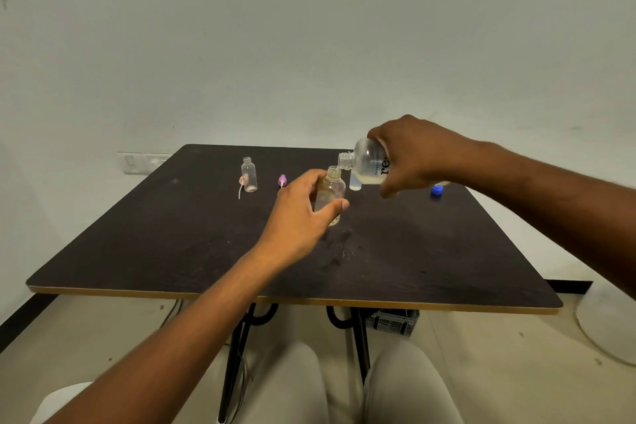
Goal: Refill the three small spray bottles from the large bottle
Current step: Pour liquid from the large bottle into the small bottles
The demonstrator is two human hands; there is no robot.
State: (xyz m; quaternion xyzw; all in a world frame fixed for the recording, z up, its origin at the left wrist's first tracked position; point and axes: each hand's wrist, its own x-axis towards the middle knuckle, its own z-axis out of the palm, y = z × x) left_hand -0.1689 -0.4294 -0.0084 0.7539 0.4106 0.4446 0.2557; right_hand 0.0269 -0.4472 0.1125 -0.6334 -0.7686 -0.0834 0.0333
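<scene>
Fingers of the right hand (418, 155) are curling round the tipped large bottle (370, 162) at centre right of the frame, its mouth touching the small bottle (331, 193) that the left hand (303, 213) is gripping mid-frame above the table (172, 251).

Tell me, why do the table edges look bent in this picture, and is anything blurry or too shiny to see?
Head view: the wide lens bows the table edge and stretches the forearms. Light is soft and even, with faint shadows. Both hands are sharp: the left hand grips a small bottle, the right hand tilts the large bottle. Clear plastic makes liquid levels hard to judge.
</scene>
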